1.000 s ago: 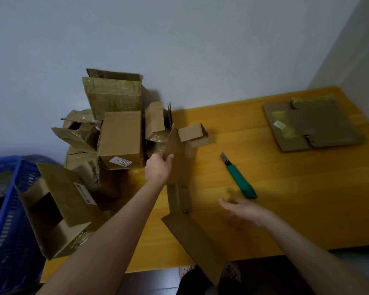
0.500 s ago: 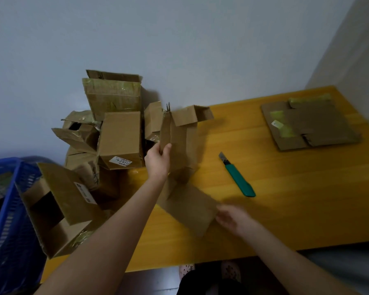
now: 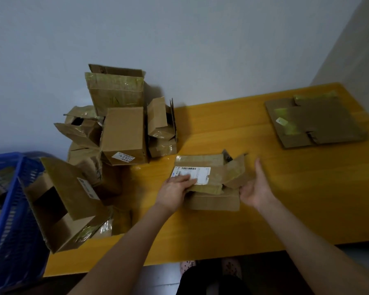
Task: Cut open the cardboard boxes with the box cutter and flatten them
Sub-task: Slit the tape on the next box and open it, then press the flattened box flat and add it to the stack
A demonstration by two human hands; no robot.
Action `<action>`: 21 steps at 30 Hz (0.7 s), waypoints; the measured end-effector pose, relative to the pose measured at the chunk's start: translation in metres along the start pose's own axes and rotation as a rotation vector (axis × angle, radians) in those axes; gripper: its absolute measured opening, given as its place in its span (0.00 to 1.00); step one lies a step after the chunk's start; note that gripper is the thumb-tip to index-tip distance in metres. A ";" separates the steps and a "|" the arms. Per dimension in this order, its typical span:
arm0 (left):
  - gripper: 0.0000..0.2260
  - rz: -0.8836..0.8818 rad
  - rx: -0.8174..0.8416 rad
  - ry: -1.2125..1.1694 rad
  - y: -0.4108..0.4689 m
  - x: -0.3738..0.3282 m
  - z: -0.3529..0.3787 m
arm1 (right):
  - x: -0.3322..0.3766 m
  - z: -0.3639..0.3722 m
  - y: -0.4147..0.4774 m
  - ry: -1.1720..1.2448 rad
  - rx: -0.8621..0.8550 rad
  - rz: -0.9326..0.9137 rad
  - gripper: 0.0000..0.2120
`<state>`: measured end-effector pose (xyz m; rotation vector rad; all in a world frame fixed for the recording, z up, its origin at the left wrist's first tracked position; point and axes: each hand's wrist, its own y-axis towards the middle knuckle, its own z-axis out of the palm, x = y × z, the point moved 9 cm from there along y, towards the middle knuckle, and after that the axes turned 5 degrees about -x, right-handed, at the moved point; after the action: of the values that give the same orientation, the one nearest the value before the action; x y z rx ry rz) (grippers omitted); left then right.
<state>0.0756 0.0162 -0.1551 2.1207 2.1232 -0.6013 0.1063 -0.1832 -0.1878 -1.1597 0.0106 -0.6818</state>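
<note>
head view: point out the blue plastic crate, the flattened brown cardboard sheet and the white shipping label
blue plastic crate (image 3: 11,226), head view, on its mesh side wall
flattened brown cardboard sheet (image 3: 320,122), head view, on its bare middle
white shipping label (image 3: 201,174), head view, on its blank part below the barcode

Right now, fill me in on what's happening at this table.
A person is pressing down a small cardboard box on the yellow table. The left hand lies flat on its white shipping label. The right hand is open beside the raised flap on the box's right side. A pile of boxes sits at the back left, a flattened sheet lies far right, and a blue basket stands at the left. The box cutter is not plainly in view.
</note>
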 end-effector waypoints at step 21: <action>0.33 -0.661 -0.121 -0.611 -0.022 0.082 0.013 | -0.001 -0.009 0.024 -0.722 -0.197 -0.236 0.20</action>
<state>0.0480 0.0905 -0.1888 0.9420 2.3341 -0.9770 0.1144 -0.1850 -0.2116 -1.5595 -0.6899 -0.4395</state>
